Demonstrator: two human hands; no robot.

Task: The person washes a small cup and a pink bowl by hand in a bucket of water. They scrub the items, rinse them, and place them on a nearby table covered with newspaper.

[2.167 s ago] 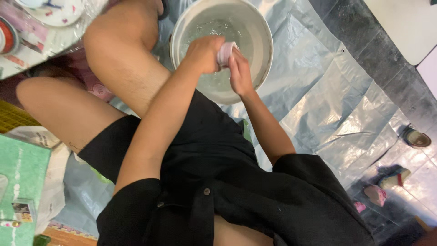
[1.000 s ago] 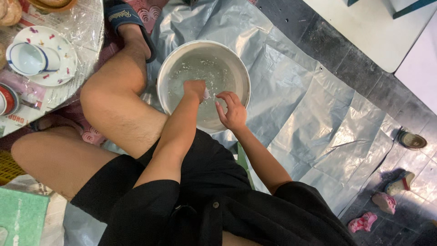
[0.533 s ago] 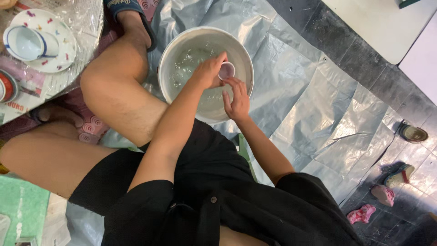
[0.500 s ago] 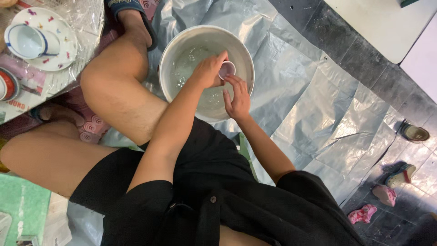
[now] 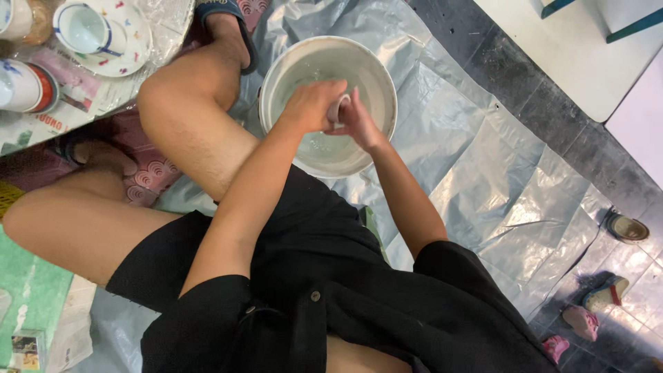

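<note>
**Two hands, one small cup, one basin of water**

One crinkled silver-grey plastic sheet [image 5: 483, 179] covers the floor beneath and all around the hands. On it, directly under the hands, stands one round white basin [image 5: 376, 83] holding clear water. The left hand [image 5: 311, 103] is curled around one small pale cup [image 5: 338, 110], gripping it over the water; the right hand [image 5: 359, 124] presses against the cup's other side with fingers extended. Well to the left of the hands sits one white saucer with coloured specks [image 5: 131, 41] carrying one blue-rimmed white cup [image 5: 83, 29].
</note>
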